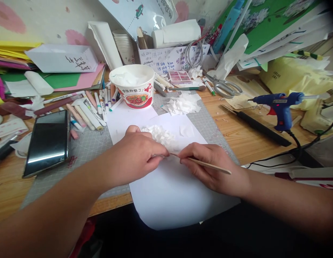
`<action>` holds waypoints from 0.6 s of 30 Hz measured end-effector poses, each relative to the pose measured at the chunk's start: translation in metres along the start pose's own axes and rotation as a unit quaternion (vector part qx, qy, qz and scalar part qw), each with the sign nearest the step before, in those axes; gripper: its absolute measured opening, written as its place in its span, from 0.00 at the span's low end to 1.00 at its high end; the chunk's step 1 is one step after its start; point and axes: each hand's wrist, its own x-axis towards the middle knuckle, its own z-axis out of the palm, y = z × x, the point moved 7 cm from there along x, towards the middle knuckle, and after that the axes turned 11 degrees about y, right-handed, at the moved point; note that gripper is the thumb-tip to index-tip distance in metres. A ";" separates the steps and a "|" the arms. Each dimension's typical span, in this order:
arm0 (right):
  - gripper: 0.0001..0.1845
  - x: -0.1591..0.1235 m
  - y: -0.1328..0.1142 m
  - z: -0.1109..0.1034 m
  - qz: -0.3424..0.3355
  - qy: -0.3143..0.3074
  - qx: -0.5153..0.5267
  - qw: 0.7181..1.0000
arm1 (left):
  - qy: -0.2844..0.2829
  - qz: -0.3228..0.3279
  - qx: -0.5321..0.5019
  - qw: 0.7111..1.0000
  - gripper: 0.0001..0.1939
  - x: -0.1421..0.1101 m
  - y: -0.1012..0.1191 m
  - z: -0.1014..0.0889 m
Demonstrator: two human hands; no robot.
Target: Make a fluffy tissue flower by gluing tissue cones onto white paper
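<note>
My right hand [209, 163] grips a thin wooden stick [216, 166] like a craft stick, its rounded end pointing right. The other end of the stick meets the fingertips of my left hand [141, 152]. That hand is closed in a pinch, and what it holds is hidden. Just behind my left fingers lies a fluffy mass of crumpled white tissue [163, 136] on a large white paper sheet [177, 193]. A flat tissue square [186, 130] rests on the sheet to the right of the mass. Farther back sits a loose pile of tissue pieces [182, 104].
A paper bowl [136, 86] with white tissue inside stands behind the sheet. Markers [91, 111] and a dark phone [48, 141] lie on the left. Scissors [225, 86], a black stick [263, 128] and a blue glue gun [281, 107] with a cord are on the right.
</note>
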 end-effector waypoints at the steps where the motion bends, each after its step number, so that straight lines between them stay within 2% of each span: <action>1: 0.04 0.000 0.003 -0.001 0.018 -0.002 0.016 1.000 | 0.005 0.001 0.000 1.000 0.14 0.001 0.000 -0.001; 4: 0.04 -0.004 0.014 -0.004 0.089 0.002 0.081 0.993 | 0.020 0.002 -0.002 1.000 0.13 0.002 0.000 -0.003; 8: 0.05 -0.015 0.028 -0.012 0.177 0.064 0.194 0.963 | 0.040 -0.007 -0.015 0.999 0.13 0.002 -0.002 -0.006; 12: 0.04 -0.012 0.035 -0.031 0.148 0.161 0.251 0.943 | 0.028 -0.017 -0.023 0.999 0.12 0.002 -0.002 -0.005; 15: 0.10 0.000 0.041 -0.050 0.085 0.202 0.153 0.963 | 0.019 -0.021 -0.035 0.999 0.12 0.003 -0.003 -0.004; 16: 0.12 0.004 0.043 -0.053 0.061 0.191 0.091 0.976 | 0.018 -0.021 -0.039 0.999 0.12 0.003 -0.003 -0.003; 18: 0.11 0.013 0.045 -0.051 0.008 0.130 -0.035 0.991 | 0.023 -0.016 -0.042 0.999 0.12 0.002 -0.004 -0.002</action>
